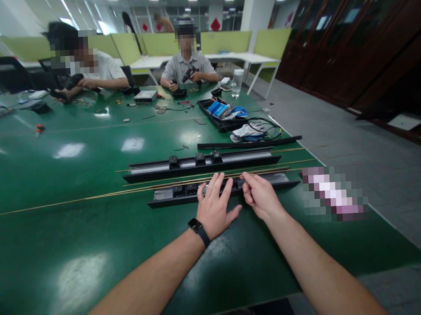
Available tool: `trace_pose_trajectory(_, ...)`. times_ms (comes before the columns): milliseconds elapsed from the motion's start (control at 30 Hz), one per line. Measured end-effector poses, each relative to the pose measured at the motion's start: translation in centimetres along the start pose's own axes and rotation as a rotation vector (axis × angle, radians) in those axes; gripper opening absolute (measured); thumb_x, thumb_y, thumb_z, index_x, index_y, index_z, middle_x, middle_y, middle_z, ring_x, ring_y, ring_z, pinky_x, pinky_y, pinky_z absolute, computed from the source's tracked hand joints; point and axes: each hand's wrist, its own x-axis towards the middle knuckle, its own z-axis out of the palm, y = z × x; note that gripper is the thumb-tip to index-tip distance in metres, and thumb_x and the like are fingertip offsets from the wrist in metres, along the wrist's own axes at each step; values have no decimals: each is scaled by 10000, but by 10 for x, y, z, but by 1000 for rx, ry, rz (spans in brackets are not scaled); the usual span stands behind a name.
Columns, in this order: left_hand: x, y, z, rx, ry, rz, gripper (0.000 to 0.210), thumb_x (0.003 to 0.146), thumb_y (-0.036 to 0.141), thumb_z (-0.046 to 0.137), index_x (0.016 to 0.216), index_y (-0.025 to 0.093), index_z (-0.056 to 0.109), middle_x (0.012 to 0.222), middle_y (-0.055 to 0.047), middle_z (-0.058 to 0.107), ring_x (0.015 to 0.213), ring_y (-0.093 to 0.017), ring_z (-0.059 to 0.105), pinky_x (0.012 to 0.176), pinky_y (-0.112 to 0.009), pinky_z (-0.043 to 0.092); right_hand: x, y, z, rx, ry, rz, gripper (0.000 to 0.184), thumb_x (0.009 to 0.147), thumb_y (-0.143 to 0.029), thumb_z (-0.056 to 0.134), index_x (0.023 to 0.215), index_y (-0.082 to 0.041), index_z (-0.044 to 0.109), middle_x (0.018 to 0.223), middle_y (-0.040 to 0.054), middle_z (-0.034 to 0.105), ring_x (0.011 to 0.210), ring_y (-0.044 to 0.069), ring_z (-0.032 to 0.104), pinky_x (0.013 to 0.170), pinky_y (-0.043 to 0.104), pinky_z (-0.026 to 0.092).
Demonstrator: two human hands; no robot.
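Rods [155, 186] lying along the near rail [177, 201] could roll off if their overhanging ends get knocked, since the left hand [215, 210] is spread loosely, gripping nothing visible, and the right hand [263, 196] pinches, seemingly, just one.

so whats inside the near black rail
At least two black blocks show inside the near black rail, beside the left hand. That hand hides part of the interior, so whatever lies fully behind it can't be seen.
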Motion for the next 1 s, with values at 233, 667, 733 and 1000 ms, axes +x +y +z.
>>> trace_pose_trajectory(233,0,-1,1,3,0,5,726,880,568,567,1506,239,401,1614,-112,333,1498,-287,282,1162,-505,245,1,0,1,-9,2,0,354,776,-471,761,866,-174,590,483,-73,524,267,44,356,263,148,168)
trace_pose_trajectory(667,0,-1,0,1,-3,3,710,887,578,552,1496,239,417,1611,-100,341,1497,-283,284,1159,-505,252,1,1,0,-9,0,14,353,775,-470,764,875,-174,598,491,-64,533,271,47,360,267,151,160)
trace_pose_trajectory(733,0,-1,0,0,-1,3,717,883,577,558,1499,240,413,1615,-98,334,1498,-283,282,1161,-504,248,1,1,0,-12,1,9,354,780,-471,760,880,-171,601,491,-62,536,271,47,362,267,151,159)
trace_pose_trajectory(1000,0,0,0,-3,-7,-1,730,879,577,568,1505,242,401,1623,-98,315,1503,-275,270,1166,-499,241,0,-2,2,-20,3,6,369,772,-485,766,866,-173,593,478,-66,527,261,47,357,262,152,168)
